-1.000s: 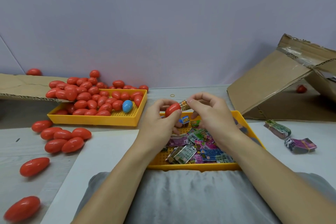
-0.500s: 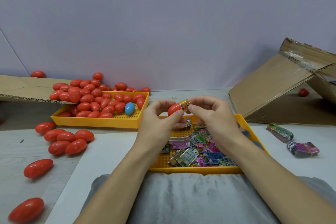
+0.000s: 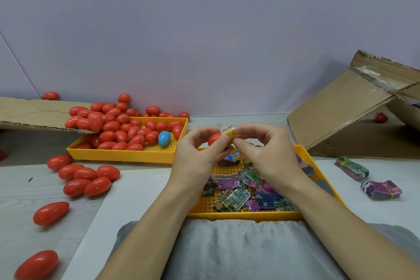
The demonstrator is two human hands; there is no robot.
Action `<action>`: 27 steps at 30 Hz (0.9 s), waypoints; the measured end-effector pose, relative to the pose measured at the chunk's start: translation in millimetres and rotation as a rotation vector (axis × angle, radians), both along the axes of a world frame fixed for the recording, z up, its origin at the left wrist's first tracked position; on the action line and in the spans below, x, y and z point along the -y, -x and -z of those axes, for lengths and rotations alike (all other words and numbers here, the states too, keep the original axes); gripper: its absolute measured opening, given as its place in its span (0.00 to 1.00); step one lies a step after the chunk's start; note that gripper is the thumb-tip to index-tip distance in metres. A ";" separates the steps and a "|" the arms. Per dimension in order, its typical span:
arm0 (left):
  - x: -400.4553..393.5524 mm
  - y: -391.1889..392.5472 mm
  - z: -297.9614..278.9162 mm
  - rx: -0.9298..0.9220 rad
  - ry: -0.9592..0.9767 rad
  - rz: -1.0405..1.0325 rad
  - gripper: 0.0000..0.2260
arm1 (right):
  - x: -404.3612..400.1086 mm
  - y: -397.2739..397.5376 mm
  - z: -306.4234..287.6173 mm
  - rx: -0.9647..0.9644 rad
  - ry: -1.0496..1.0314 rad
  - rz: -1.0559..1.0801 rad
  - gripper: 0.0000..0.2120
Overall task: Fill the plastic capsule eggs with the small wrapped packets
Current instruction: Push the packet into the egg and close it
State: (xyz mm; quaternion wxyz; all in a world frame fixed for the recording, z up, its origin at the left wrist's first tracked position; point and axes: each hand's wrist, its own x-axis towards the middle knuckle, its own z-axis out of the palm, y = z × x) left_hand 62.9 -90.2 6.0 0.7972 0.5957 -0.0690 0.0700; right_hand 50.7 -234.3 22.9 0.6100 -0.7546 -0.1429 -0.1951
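My left hand (image 3: 195,157) grips a red egg half (image 3: 214,138) above the near yellow tray (image 3: 322,170). My right hand (image 3: 266,154) pinches a small folded yellow packet (image 3: 230,133) at the mouth of that egg half. Several colourful wrapped packets (image 3: 245,191) lie loose in the near tray under both hands. A second yellow tray (image 3: 127,154) at the left holds a heap of red eggs (image 3: 118,129) and one blue egg (image 3: 164,138).
Loose red eggs (image 3: 86,179) lie on the table at the left. A flat cardboard sheet (image 3: 29,113) overhangs the far tray. A tilted cardboard box (image 3: 354,111) stands at the right, with two rubber-banded packet bundles (image 3: 368,179) near it. Grey cloth (image 3: 227,248) covers my lap.
Both hands have risen slightly together with the egg half and the packet. The packet now sits closer against the egg's opening.
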 end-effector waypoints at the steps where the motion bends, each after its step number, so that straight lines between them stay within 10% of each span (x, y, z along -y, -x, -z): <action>1: -0.2 -0.4 1.0 0.005 -0.010 -0.001 0.06 | -0.1 -0.4 0.3 -0.012 -0.017 -0.001 0.14; 27: 1.6 5.3 -1.4 0.075 -0.228 0.023 0.07 | 0.8 -6.8 5.2 -0.233 -0.255 0.015 0.05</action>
